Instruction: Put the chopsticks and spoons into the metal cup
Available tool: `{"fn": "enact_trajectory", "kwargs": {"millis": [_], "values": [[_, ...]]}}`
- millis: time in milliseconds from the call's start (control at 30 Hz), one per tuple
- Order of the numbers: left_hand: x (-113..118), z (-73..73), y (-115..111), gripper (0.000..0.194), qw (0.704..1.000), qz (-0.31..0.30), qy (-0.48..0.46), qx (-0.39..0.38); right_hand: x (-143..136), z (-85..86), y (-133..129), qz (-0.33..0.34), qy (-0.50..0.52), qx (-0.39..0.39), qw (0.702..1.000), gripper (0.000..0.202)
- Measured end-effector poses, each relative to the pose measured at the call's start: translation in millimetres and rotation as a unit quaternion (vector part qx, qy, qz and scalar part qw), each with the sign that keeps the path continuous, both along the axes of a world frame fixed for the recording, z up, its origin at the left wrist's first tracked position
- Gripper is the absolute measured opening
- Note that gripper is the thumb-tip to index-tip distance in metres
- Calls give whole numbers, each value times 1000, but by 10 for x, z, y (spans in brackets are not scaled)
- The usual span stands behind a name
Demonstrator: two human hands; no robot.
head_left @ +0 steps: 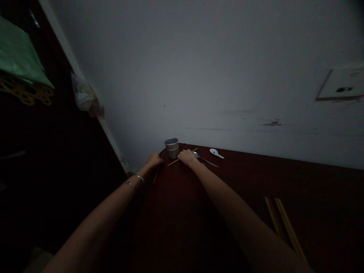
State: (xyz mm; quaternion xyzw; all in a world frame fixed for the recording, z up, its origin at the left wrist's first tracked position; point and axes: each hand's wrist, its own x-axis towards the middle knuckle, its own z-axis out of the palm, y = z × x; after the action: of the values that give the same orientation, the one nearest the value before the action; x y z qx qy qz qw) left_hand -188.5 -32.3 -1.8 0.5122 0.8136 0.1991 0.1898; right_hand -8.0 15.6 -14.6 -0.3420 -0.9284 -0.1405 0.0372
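A metal holder with a perforated lower part (172, 148) stands upright at the table's far left corner, against the wall. Just left of it, my left hand (155, 159) is closed around a thin chopstick (156, 176). My right hand (186, 156) is closed at the holder's right side, over another chopstick (172, 163) lying slantwise beneath it. Right of that hand lies a metal spoon (209, 163), its bowl partly behind the hand. A white spoon with a blue mark (216, 153) rests farther right, near the wall.
Several long wooden sticks (287, 222) lie on the dark red table (176, 212) at the right. A pale wall (199, 76) rises behind the table. A plastic bag (83, 93) hangs at the left beside a dark door. A socket (342, 85) is on the wall at the right.
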Motion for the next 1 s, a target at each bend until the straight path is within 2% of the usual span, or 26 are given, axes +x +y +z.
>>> {"fn": "enact_trajectory", "kwargs": {"millis": [100,233,367,567,767,867,1000], "values": [[-42,-68,41,20,998,21,64,-14,-4,-3,6,17,-8,10,1000,27],[-121,-127,56,21,998,25,62,-15,50,31,-19,49,-18,19,998,26],[-216,-27,-10,20,998,38,45,24,194,125,-143,79,-21,33,996,24],[-266,396,-192,19,995,75,10,68,455,420,-440,162,13,102,981,22],[-39,892,-377,19,982,93,-53,154,772,842,-707,175,61,164,969,23],[193,1130,-431,18,965,59,-160,198,1061,1058,-832,176,91,185,963,24],[665,1367,-419,18,933,-45,-302,191,1593,1226,-985,171,148,182,957,27]]}}
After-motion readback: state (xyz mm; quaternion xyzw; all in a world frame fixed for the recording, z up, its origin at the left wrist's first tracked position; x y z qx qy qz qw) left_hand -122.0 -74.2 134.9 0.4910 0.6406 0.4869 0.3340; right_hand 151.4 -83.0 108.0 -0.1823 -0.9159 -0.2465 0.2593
